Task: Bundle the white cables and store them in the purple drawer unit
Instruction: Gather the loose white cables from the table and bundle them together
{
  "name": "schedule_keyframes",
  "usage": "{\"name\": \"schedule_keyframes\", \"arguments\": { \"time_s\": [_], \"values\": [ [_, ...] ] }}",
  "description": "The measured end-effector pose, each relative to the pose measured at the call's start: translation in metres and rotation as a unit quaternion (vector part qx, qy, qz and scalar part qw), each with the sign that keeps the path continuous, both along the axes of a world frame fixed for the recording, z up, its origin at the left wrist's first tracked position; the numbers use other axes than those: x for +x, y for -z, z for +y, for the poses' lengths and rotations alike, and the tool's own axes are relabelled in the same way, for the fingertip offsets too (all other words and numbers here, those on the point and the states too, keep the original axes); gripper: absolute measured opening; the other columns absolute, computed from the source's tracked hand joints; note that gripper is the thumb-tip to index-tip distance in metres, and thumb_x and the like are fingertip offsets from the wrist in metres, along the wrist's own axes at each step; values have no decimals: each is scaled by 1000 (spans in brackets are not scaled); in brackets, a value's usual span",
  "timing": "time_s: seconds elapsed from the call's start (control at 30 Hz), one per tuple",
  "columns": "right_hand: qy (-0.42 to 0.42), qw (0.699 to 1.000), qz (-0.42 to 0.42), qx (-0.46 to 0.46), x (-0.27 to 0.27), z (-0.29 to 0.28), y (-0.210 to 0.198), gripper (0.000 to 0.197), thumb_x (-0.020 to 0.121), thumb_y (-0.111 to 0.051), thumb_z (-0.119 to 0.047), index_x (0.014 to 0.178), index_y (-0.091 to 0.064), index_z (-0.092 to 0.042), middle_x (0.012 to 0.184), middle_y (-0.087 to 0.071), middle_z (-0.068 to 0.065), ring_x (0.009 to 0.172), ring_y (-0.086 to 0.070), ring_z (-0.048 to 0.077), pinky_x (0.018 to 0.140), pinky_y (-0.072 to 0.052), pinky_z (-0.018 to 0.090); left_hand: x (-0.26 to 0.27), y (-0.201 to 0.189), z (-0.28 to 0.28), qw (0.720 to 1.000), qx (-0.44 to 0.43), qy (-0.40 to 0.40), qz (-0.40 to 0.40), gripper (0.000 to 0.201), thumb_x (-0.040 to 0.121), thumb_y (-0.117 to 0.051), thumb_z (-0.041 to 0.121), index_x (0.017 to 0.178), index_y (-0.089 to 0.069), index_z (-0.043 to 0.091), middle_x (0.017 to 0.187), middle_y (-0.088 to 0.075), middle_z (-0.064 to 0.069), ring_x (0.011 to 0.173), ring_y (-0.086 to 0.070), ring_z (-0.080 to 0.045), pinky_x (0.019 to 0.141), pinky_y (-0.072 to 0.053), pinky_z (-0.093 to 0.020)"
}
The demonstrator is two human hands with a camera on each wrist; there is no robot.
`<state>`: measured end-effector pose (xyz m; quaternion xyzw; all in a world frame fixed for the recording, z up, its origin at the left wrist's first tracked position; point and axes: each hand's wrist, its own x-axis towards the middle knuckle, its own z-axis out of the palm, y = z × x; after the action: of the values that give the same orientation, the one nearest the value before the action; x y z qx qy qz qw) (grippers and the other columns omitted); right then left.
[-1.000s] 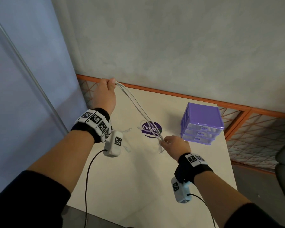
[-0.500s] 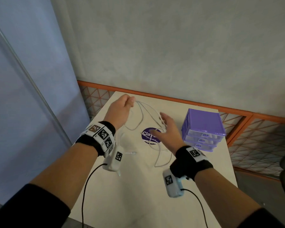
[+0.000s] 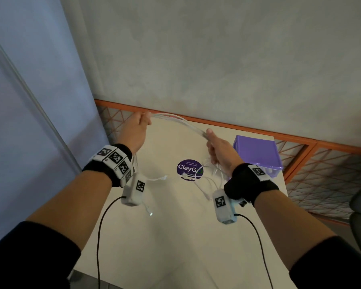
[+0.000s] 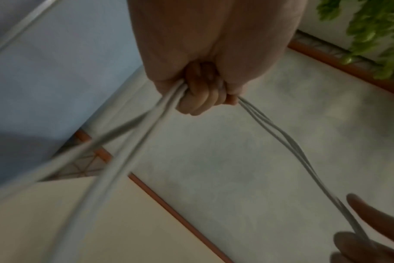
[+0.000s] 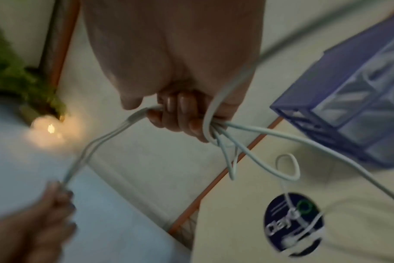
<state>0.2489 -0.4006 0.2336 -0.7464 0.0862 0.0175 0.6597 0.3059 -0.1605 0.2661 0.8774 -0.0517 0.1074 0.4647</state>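
Both fists are curled around the white cables (image 3: 178,122), left hand (image 3: 134,132) and right hand (image 3: 220,150) stretching them above the table (image 3: 175,236) beside the purple drawer unit (image 3: 258,153), so dangling ends may snag or slip loose.

Between our hands (image 3: 133,132) the cables (image 3: 179,122) span the air; loose ends (image 3: 208,184) trail beside the drawers (image 3: 258,153) at the table's (image 3: 175,236) right rear, and the near tabletop gives passage.
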Motion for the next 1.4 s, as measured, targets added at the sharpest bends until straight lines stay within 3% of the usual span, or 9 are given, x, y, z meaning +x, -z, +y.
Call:
{"name": "schedule_keyframes", "arguments": {
  "time_s": [0.1,0.27,0.33,0.6,0.67,0.8,0.97,1.1,1.4],
  "values": [
    [27,975,22,220,7,4,-10,33,96,-42,-27,64,-43,-19,49,-30,-7,41,-23,10,52,-22,28,-11,18,-11,997,-6,43,68,40,95,-33,54,81,-54,24,67,-46,4,66,-46,-18,62,-36,-30],
    [7,975,-24,221,11,26,-18,30,100,-36,-23,72,-43,-16,55,-32,-5,47,-31,10,50,-35,23,-43,26,-51,970,50,152,183,68,81,-33,73,101,-62,16,90,-69,-13,84,-64,-32,77,-51,-38],
    [-2,970,-25,243,9,34,-20,30,101,-36,-23,73,-43,-16,57,-32,-3,46,-33,10,46,-35,21,-46,31,-61,962,32,158,219,70,76,-42,78,98,-63,15,72,-64,-4,67,-59,-23,59,-48,-35],
    [-8,953,-13,303,3,25,-25,31,94,-32,-18,63,-38,-16,52,-26,-4,43,-21,11,40,-28,23,-45,34,-63,969,-52,149,192,34,86,-65,36,110,-68,13,53,-55,5,46,-51,-4,39,-32,-10],
    [8,962,-21,271,2,18,-24,32,94,-33,-18,63,-38,-16,50,-26,-5,41,-20,10,38,-25,21,-46,32,-58,975,-44,129,177,30,90,-60,35,106,-72,14,70,-64,-13,69,-52,-29,50,-45,-26],
    [53,976,-29,211,1,3,-22,30,89,-38,-17,59,-36,-17,47,-25,-6,40,-16,10,37,-15,21,-37,41,-40,985,-29,75,155,28,92,-55,33,104,-73,14,104,-71,-12,98,-62,-30,76,-43,-32],
    [76,977,-67,187,0,-7,-32,29,82,-40,-14,56,-29,-19,51,-22,-4,42,-14,11,37,-12,19,-23,58,-19,987,84,6,139,10,86,-60,29,90,-56,22,84,-62,-1,71,-57,-19,59,-40,-28],
    [63,982,-101,148,5,-4,-45,29,83,-41,-14,55,-32,-18,46,-24,-7,43,-14,12,39,-14,19,-18,62,-20,968,186,67,152,8,80,-64,35,82,-68,29,90,-68,5,88,-63,-18,76,-47,-29],
    [5,958,-55,283,13,23,-50,33,96,-38,-20,63,-41,-15,54,-24,-3,45,-23,13,48,-29,26,-32,31,-52,964,8,219,150,42,81,-62,51,121,-59,38,70,-46,2,67,-50,-10,63,-36,-21]
  ]
}}
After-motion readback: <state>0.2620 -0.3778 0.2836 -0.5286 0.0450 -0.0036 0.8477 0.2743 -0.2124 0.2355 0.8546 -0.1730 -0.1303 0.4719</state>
